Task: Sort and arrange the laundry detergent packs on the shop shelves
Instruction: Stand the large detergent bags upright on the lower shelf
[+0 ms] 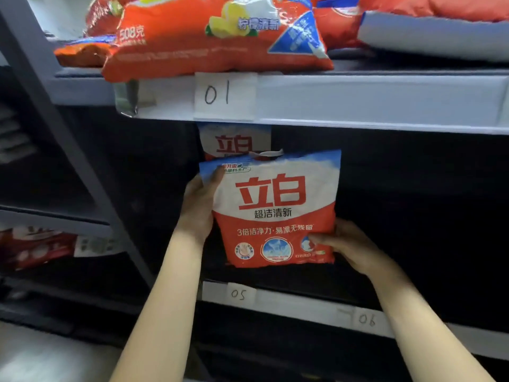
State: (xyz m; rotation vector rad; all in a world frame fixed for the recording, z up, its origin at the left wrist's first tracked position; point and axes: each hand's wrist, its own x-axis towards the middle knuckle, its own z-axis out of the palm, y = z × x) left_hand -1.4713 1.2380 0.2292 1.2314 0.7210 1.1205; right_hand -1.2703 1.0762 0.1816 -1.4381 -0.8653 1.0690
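A red, white and blue detergent pack [275, 213] stands upright in the middle shelf bay, held between both hands. My left hand [199, 208] grips its upper left edge, thumb across the front corner. At the pack's lower right corner my right hand [349, 245] holds it, thumb on the front. Directly behind it stands a second pack of the same kind [234, 142], mostly hidden. The shelf under them carries a paper label "05" [239, 295] on its front edge.
The upper shelf edge [358, 100], labelled "01", holds several orange lemon-print packs [214, 37] lying flat, one overhanging the edge. A label "06" [366, 321] sits further right on the lower edge. A grey upright [68, 139] stands left, with red packs [33, 246] beyond.
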